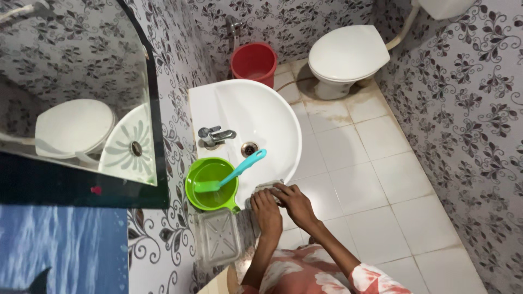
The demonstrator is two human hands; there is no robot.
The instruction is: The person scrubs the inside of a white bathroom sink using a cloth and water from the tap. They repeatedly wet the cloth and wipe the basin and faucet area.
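Observation:
A white wash basin (pixel 272 117) hangs on the patterned wall, with a chrome tap (pixel 215 136) and a drain (pixel 249 148). At its near rim lies a grey scrub pad (pixel 265 186). My left hand (pixel 266 211) and my right hand (pixel 295 201) are side by side on it, fingers curled over the pad and pressing it against the rim. Just left of my hands a green bowl (pixel 202 195) sits on the basin's ledge, with a teal brush (pixel 239 169) resting in it, handle pointing over the basin.
A clear plastic tray (pixel 218 237) is fixed to the wall beside the bowl. A mirror (pixel 76 92) fills the left. On the tiled floor stand a red bucket (pixel 254 61) under a wall tap and a white toilet (pixel 346 54) with its lid down.

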